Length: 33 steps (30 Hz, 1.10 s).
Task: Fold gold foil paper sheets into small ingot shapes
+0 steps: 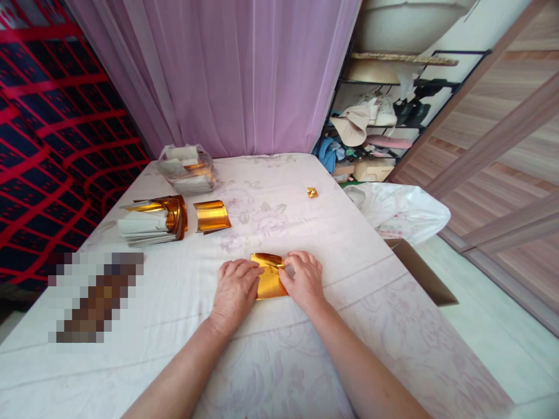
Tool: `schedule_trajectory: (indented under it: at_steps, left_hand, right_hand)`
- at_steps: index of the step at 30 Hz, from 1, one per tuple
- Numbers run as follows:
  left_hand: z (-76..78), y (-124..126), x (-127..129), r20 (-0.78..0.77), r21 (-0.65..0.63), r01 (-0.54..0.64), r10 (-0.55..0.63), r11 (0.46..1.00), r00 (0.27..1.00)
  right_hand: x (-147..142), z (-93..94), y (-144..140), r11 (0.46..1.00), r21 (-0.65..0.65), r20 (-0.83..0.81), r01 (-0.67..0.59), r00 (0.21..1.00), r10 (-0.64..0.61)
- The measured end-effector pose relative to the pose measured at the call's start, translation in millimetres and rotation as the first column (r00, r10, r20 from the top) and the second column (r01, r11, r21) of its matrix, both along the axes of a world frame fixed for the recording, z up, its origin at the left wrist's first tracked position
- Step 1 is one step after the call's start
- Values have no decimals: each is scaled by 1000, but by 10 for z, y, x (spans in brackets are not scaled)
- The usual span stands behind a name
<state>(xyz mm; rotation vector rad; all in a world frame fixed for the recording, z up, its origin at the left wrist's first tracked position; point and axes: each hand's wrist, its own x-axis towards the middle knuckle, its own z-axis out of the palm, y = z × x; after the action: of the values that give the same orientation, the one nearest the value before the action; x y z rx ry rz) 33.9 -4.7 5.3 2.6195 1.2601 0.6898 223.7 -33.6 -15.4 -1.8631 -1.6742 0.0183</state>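
Note:
A sheet of shiny gold foil paper (271,284) lies on the table between my hands, its far edge curled up and partly folded over. My left hand (236,286) is closed at the sheet's left edge, the thumb and fingertips on the foil. At the right edge, my right hand (304,278) pinches the paper between thumb and fingers near the raised fold. Beyond them and to the left lies a small stack of gold foil sheets (212,216). A small folded gold piece (311,192) sits alone toward the far right.
A fanned bundle of gold-and-white paper (151,224) and a clear plastic bag of more paper (187,169) occupy the table's left side. White plastic bag (406,212) lies beyond the right edge. A shelf rack (384,125) stands behind; a purple curtain (218,75) hangs at the back.

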Motion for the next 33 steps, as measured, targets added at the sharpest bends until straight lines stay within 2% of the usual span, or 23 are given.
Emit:
schedule_trajectory:
  at_steps: [3, 5, 11, 18, 23, 26, 33]
  left_hand:
    - [18, -5, -11, -38, -63, 89, -92, 994, 995]
    - [9, 0, -19, -54, -81, 88, -92, 993, 994]
    - [-38, 3, -59, -88, -86, 49, -57, 995, 994]
    - [-15, -64, -129, -121, -131, 70, -87, 989, 989]
    - [-24, -78, -161, -127, -152, 111, -131, 982, 983]
    - [-14, -83, -141, -122, -136, 83, -100, 987, 987]
    - [-29, -55, -109, -65, -131, 41, -50, 990, 997]
  right_hand:
    - [10, -7, 9, 1000, -13, -16, 26, 1000, -26]
    - [24, -13, 9, 1000, -6, -27, 3, 1000, -3]
    - [96, -20, -42, 981, 37, 3, -189, 982, 189]
    - [226, 110, -155, 911, -72, 52, -407, 910, 411]
    - [320, 184, -183, 853, -165, 77, -495, 856, 511]
    - [332, 178, -179, 854, -169, 75, -492, 858, 508]
    - [249, 81, -127, 911, -70, 52, -407, 910, 411]
